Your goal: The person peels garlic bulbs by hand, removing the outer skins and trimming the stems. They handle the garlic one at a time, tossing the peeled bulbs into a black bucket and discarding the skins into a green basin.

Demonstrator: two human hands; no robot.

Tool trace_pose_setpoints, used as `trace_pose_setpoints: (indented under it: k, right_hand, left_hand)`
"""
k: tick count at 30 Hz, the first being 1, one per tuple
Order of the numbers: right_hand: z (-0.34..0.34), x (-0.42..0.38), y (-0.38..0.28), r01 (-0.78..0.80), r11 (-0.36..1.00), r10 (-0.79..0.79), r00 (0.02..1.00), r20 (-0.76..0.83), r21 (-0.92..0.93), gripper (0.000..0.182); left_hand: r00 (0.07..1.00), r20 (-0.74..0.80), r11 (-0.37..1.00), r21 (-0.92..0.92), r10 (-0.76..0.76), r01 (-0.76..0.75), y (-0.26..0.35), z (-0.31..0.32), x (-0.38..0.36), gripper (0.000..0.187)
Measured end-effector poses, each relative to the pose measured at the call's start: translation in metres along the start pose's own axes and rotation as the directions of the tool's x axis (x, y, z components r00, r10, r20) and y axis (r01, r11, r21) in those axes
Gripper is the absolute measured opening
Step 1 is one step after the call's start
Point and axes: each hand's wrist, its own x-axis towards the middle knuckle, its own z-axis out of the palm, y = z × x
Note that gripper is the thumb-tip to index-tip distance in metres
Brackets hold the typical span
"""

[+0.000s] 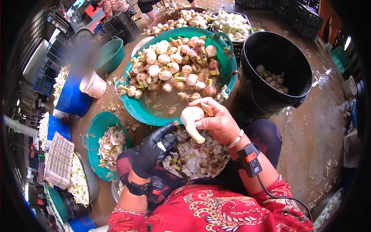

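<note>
Above wet floor (309, 139), right hand (222, 124) pinches garlic bulb (191, 117), seemingly mid-peel, loose skin (207, 109) likely needing a pull; left hand (150, 152) half-curled, grip unclear.

Garlic-processing workshop, wet floor (301, 143), stacked crates (307, 19)

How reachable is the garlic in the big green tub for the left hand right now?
Probably yes. The left hand is at the near side of the open tub, with only its rim seemingly in the way. The garlic sits mostly toward the far side, so likely a stretch over murky water.
</note>
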Motion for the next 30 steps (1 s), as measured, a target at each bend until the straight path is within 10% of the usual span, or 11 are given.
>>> trace_pose_setpoints:
  k: [2,4,8,10,13,14,18,21,30]
  right_hand:
    - [0.007,-0.001,0.002,-0.039,0.998,0.039,0.999,0.008,-0.053,0.047]
    - [0.017,-0.002,0.002,-0.038,0.979,0.044,0.999,0.027,-0.199,0.040]
    - [0.020,0.002,0.017,0.354,0.695,-0.326,0.931,0.165,-0.626,0.026]
    - [0.021,-0.005,0.021,0.157,0.778,-0.321,0.931,-0.170,-0.609,0.019]
    - [0.032,-0.018,-0.005,-0.207,0.557,0.107,0.978,-0.178,-0.805,0.047]
    - [0.026,-0.025,0.004,-0.057,0.414,0.110,0.994,-0.012,-0.908,0.065]
    - [0.026,-0.019,0.015,0.161,0.507,-0.320,0.947,-0.011,-0.847,0.022]
    - [0.046,-0.022,0.004,0.208,0.512,-0.303,0.952,0.051,-0.833,0.020]
    - [0.038,-0.013,0.011,0.435,-0.026,-0.533,0.755,0.380,-0.900,0.008]
  left_hand:
    - [0.996,-0.014,0.995,-0.053,0.083,-0.083,0.004,0.013,0.007,0.052]
    - [0.969,0.169,0.820,-0.570,0.180,-0.053,0.013,0.024,0.013,0.058]
    - [0.986,0.125,0.808,-0.590,0.109,-0.014,-0.010,0.021,0.022,0.056]
    - [0.983,0.072,0.696,-0.715,0.167,-0.066,-0.016,0.017,0.023,0.057]
    - [0.985,0.021,0.668,-0.738,0.171,-0.101,-0.017,0.011,0.018,0.056]
    - [0.981,0.080,0.685,-0.725,0.176,-0.064,-0.016,0.006,0.016,0.056]
    - [0.978,0.029,0.784,-0.602,0.206,-0.148,-0.023,0.008,0.016,0.058]
    - [0.978,0.018,0.839,-0.516,0.210,-0.171,-0.017,0.014,0.013,0.059]
    - [0.991,0.009,0.918,-0.377,0.134,-0.121,-0.018,0.018,0.015,0.049]
